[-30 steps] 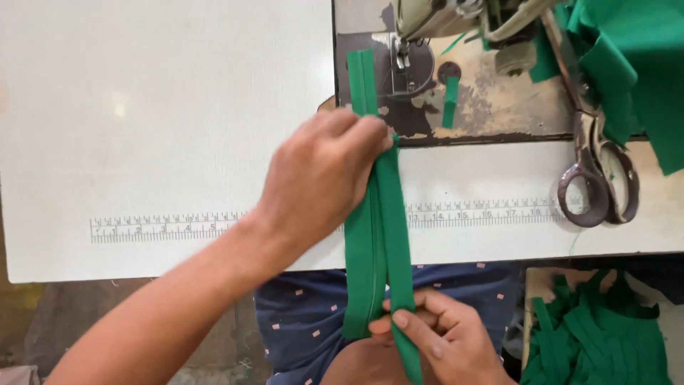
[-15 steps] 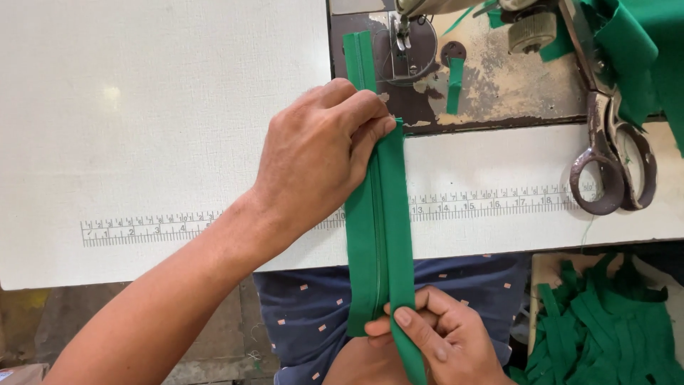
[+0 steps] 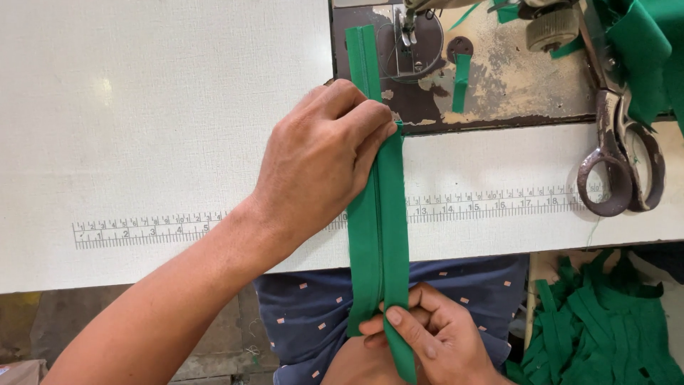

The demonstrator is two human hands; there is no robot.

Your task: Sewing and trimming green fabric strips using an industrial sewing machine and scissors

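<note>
Fingers of my left hand [image 3: 320, 160] press the strip [image 3: 377, 207] flat on the worktop [image 3: 164, 107]; my right hand [image 3: 420, 339] pinches its lower end, past the worktop's edge.

Around the sewing table

A white table [image 3: 142, 107] fills the upper left and centre, with a printed ruler [image 3: 499, 204] running across its lower part. At the top centre sits a worn metal plate [image 3: 513, 85] with a needle foot [image 3: 410, 21] and a small green scrap [image 3: 462, 82] on it. Rusty scissors [image 3: 621, 157] lie at the right edge, green cloth [image 3: 648, 50] in the upper right corner, and a heap of green strips [image 3: 605, 321] at the lower right.
</note>
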